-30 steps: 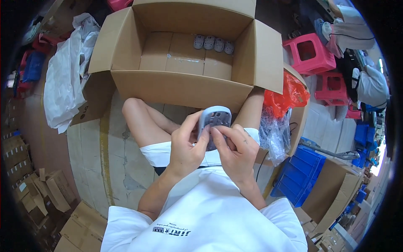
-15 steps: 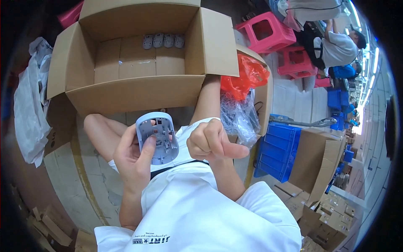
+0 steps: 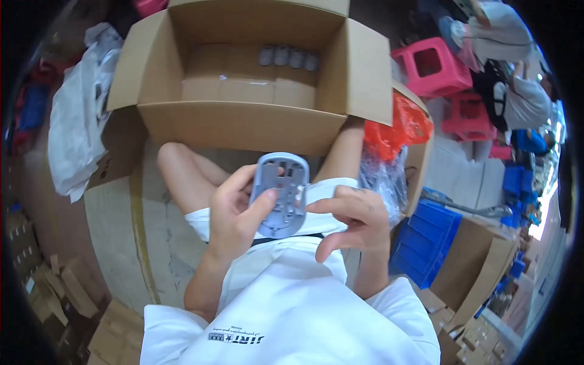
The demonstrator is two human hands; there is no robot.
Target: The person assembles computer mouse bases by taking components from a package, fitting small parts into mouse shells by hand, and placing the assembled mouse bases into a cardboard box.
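A light grey-blue oval plastic housing point(image 3: 283, 214) rests in my left hand point(image 3: 234, 216), its hollow inner side with ribs and slots facing up. The thumb presses on the inside while the other fingers wrap behind the left edge. My right hand point(image 3: 359, 220) is just to the right of the housing. Its index finger points at the housing's right edge, and the thumb is spread away below. Nothing shows between those fingers. Whether the index fingertip touches the edge, I cannot tell.
Ahead stands a large open cardboard box point(image 3: 243, 125) with several small grey housings point(image 3: 281, 56) inside. Right of it are a red plastic bag point(image 3: 401, 125), clear wrap point(image 3: 383, 176), a blue crate point(image 3: 426, 240) and pink stools point(image 3: 432, 67). White sheeting point(image 3: 79, 121) lies left. People sit farther right.
My right hand has gone from curled fingers to a spread index finger and thumb, close to the housing. The whole scene has shifted to the right in view. My left hand keeps its hold.
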